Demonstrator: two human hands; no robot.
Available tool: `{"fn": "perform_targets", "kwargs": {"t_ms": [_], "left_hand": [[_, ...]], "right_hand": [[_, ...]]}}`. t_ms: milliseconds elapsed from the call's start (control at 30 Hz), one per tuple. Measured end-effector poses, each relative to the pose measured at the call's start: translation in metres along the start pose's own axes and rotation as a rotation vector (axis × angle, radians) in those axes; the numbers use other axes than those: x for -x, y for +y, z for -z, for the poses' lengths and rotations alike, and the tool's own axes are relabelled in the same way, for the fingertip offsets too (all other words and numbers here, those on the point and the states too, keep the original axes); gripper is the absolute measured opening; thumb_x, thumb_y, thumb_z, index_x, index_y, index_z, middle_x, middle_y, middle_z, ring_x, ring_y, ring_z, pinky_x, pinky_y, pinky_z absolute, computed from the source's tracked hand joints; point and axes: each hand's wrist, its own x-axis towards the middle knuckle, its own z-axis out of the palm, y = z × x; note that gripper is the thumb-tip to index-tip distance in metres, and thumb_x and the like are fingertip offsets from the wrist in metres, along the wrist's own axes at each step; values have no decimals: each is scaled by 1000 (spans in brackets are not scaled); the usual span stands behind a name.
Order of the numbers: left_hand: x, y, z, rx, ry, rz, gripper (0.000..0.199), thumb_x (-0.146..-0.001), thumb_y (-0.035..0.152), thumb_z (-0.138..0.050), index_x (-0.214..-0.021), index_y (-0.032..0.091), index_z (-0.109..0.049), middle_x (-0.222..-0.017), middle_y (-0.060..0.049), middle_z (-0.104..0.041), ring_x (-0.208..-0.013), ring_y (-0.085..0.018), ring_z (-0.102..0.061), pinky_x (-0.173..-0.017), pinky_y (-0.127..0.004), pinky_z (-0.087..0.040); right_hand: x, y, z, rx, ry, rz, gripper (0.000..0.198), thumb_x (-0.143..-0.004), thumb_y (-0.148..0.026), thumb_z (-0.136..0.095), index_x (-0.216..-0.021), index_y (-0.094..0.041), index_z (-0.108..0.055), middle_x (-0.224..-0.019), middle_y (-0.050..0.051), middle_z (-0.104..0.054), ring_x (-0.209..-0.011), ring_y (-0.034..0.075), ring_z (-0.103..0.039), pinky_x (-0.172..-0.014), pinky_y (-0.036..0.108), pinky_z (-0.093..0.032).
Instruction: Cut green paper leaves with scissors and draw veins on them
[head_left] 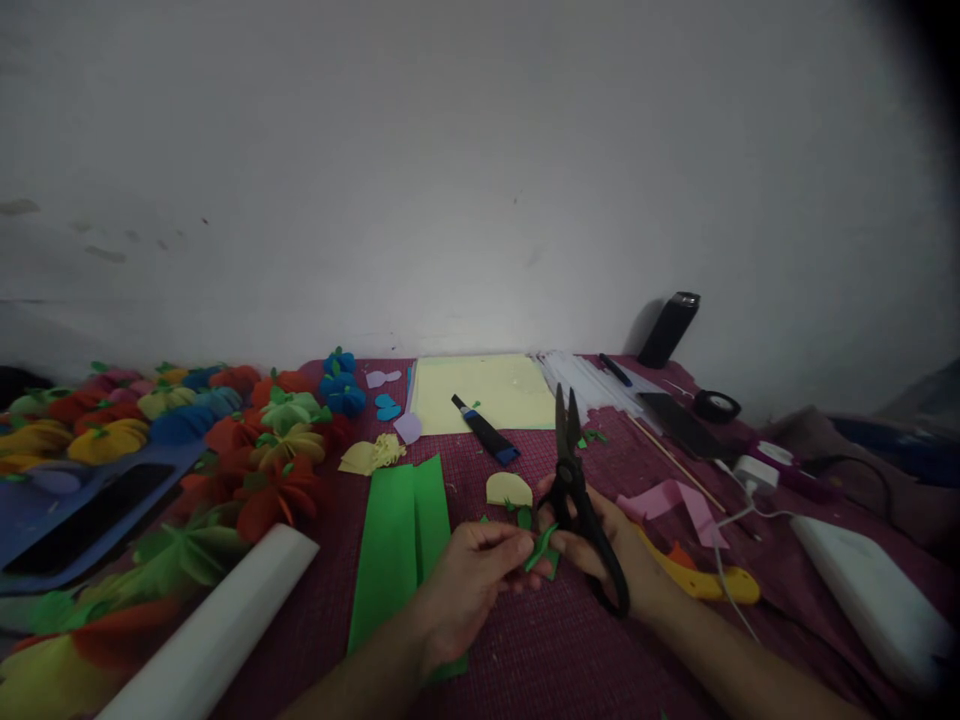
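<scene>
So the left hand (480,575) has its grip pinching a small green paper piece (541,548) over the worktop (540,670); the right hand's (622,550) grip is wrapped round black scissors (571,478), thumb side by the same piece. Open blades (560,415) point away, but a careless wrist twist could nick fingers. Squeezing might crease the paper, too.

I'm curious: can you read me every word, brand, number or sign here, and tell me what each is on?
No writing can be read anywhere in this picture.
The scissors and pale yellow sheet show no lettering I can make out.
Any print on the dark cylinder or white adapter is too small or blurred to read.
</scene>
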Motion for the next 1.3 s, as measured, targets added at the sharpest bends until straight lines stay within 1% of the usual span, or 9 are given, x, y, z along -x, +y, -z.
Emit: {"fn": "perform_targets", "kwargs": {"t_ms": [100,267,467,633,767,833,900,1133,1300], "left_hand": [[1,4,-1,28,5,11,30,-65,35,-81,-77,11,-67,-71,-6,-68,-63,-13,-58,-62,-25,-38],[4,9,-3,218,-34,73,32,-62,27,-84,-78,18,-58,-73,3,-62,-59,-9,-57,-56,-21,-36],[4,5,-4,265,-30,152,36,-60,23,-85,-76,17,-54,-73,2,-62,-60,-7,-57,-57,-19,-37],[4,6,-4,72,-70,140,32,-65,35,-78,-79,16,-56,-67,-2,-62,-59,-12,-55,-56,-23,-35],[4,8,-5,-159,51,-44,33,-70,48,-66,-68,16,-58,-66,-1,-55,-62,-14,-51,-57,-26,-34],[2,7,-4,-325,108,-133,32,-70,47,-66,-64,16,-58,-60,2,-49,-59,-12,-44,-56,-25,-31],[0,4,-4,-443,137,-158,30,-69,43,-68,-62,16,-57,-57,4,-44,-55,-11,-37,-54,-24,-27],[-3,0,-3,-478,170,-113,26,-66,40,-68,-62,17,-58,-54,5,-45,-52,-10,-35,-51,-24,-23],[1,5,-5,-449,158,-78,20,-71,34,-57,-63,16,-63,-57,-1,-57,-56,-14,-48,-55,-25,-32]], "right_hand": [[0,-4,0,8,2,7,40,-79,-32,-68,-111,-23,-47,-84,1,-57,-65,13,-58,-58,26,-49],[1,-15,-1,63,-12,58,45,-77,-30,-71,-114,-25,-46,-90,5,-63,-76,17,-61,-63,28,-50],[4,-9,-4,126,-36,89,45,-72,-25,-75,-110,-25,-52,-87,3,-62,-75,15,-61,-66,25,-50],[2,-13,-3,191,37,55,43,-71,-24,-74,-109,-24,-54,-77,-1,-56,-65,13,-56,-58,22,-47],[-4,-20,-5,232,32,-16,37,-70,-26,-71,-104,-22,-56,-73,-1,-54,-61,13,-52,-53,22,-45],[-5,-20,-7,229,27,-34,38,-68,-25,-71,-103,-22,-57,-74,-1,-55,-63,13,-52,-54,22,-45],[-6,-18,-8,207,24,-41,38,-66,-23,-71,-102,-22,-57,-76,-1,-56,-65,13,-53,-57,23,-46],[-8,-16,-11,181,43,-37,41,-65,-19,-72,-103,-20,-57,-75,-2,-56,-64,12,-53,-57,22,-45],[-9,-17,-10,205,80,-56,38,-66,-19,-68,-102,-20,-57,-74,-2,-55,-62,12,-52,-54,22,-45]]}}
